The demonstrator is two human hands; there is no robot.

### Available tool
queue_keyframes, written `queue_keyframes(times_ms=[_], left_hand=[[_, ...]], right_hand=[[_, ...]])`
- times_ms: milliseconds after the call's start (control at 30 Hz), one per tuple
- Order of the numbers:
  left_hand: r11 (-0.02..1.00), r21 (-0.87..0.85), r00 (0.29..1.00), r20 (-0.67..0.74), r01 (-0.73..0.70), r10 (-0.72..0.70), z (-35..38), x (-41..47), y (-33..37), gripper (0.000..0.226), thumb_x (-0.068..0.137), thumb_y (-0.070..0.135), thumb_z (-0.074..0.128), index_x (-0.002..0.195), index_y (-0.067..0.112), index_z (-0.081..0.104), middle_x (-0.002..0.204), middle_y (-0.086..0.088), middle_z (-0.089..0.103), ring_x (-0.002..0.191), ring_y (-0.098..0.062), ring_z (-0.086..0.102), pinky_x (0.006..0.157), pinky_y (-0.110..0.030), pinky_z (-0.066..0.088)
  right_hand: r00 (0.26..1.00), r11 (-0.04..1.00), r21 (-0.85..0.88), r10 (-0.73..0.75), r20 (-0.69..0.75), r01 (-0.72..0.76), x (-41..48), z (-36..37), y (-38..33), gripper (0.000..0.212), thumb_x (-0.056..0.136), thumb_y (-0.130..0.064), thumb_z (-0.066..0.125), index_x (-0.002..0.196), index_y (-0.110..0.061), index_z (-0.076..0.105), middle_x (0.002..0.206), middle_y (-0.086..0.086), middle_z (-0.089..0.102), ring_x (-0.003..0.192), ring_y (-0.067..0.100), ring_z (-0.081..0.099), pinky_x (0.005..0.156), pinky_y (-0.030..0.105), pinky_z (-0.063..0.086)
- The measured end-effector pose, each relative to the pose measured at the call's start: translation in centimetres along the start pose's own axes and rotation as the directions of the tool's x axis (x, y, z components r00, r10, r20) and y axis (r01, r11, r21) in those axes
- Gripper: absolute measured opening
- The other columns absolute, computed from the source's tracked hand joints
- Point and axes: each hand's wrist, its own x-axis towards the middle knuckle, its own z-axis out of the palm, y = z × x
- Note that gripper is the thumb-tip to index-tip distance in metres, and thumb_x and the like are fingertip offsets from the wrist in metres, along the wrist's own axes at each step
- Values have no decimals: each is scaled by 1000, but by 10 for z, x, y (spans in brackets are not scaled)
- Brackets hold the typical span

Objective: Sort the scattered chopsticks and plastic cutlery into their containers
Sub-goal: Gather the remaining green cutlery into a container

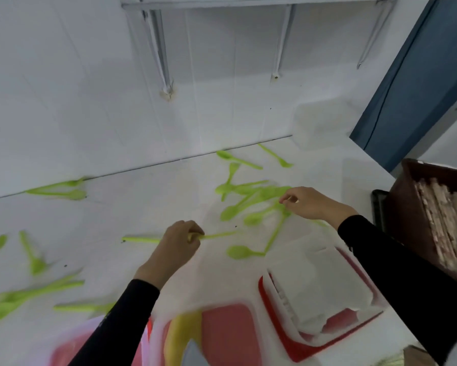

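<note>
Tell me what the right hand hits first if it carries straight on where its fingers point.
The right hand points left, so it would most likely meet the heap of green cutlery right at its fingertips. It may already touch it; blur hides depth.

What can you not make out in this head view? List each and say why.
All in the head view:
1. Green piece in the left hand: blur hides its type.
2. Right hand: its fingers hide whether it pinches anything.
3. Red bins: blurred, cut by the bottom edge.
4. Brown box: cut by the right edge.
</note>
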Motion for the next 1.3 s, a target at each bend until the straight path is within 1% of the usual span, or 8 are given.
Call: queue_keyframes(times_ms=[100,267,467,700,867,1067,1167,1300], left_hand=[[938,-316,986,-44,139,-161,-11,-4,16,17,83,4,69,94,17,67,70,0,69,61,-13,60,63,-24,50],[653,-754,905,-224,75,-362,-12,-11,43,12,100,12,54,97,4,64,91,-8,72,83,-17,69,73,-23,57],[423,-904,811,-297,-69,-504,-3,-16,81,24,99,0,33,108,10,52,86,-11,59,77,-26,68,72,-36,59],[683,-722,741,-518,-110,-427,14,-12,112,32,97,1,27,102,20,52,78,-8,52,66,-21,55,68,-33,55],[945,-229,845,-432,235,-315,36,-2,108,15,95,20,57,107,14,51,67,-1,54,61,-21,52,58,-25,34],[773,371,857,-175,514,-485,64,4,108,69,86,71,50,91,4,64,95,-14,70,100,-31,66,74,-33,48],[768,376,832,-16,519,-555,76,6,113,59,85,71,53,71,14,50,81,-5,69,94,-22,68,68,-26,43],[809,223,827,20,544,-562,77,26,107,39,89,39,64,94,10,38,72,0,66,107,-22,62,74,-26,41]], right_hand=[[999,998,-55,-25,20,27,8,-3,13,25,96,-19,51,114,-17,69,116,5,64,104,20,59,85,25,42],[991,972,-217,-61,119,86,29,-5,25,33,94,-22,51,123,-15,64,135,4,59,122,24,56,100,32,44],[976,922,-340,-134,173,187,37,-2,27,42,97,-34,53,135,-16,55,134,7,56,121,26,55,98,35,45],[944,895,-302,-297,143,328,46,3,31,11,90,-22,61,99,-20,58,110,2,56,94,21,55,74,29,39],[921,905,-172,-378,92,388,42,-7,31,9,94,-26,54,99,-19,54,100,-1,60,89,20,57,75,32,45],[919,913,108,-388,-68,393,47,-26,30,10,98,-16,40,102,-13,33,87,11,62,74,34,68,72,46,53],[937,931,104,-343,-69,349,54,-35,35,15,97,-11,39,109,-12,31,86,13,56,73,36,64,69,44,52],[966,971,34,-240,95,237,70,-46,50,38,97,-9,36,134,-17,33,92,9,54,73,24,55,67,32,45]])
